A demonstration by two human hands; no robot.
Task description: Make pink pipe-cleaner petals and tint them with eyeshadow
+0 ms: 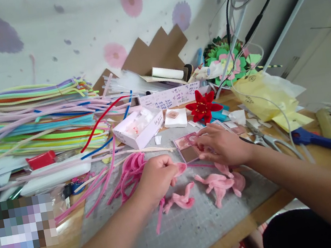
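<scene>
Head view: the left hand (157, 176) is clenched around a pink pipe cleaner (181, 167). Its fluffy end sticks out of the fist towards the right hand (223, 145), and a thin pink strand runs on from there under that hand. The right hand lies palm down just beside the left, with its fingertips (194, 139) on a small pink card (187, 149). I cannot tell whether it grips the card or only presses on it.

Both hands are over a grey mat (187, 231). Bent pink pieces (217, 183) lie just below the right hand, and another (182, 200) lies below the left. A pink bundle (129, 171) touches the left hand's outer side. Beyond the left hand stands a white box (139, 128), and beyond the right hand a red flower (202, 106). Scissors (264, 138) lie beside the right wrist, with a blue glue gun (315, 138) farther out. A stack of coloured stems (23, 119) lies well apart, beyond the left hand.
</scene>
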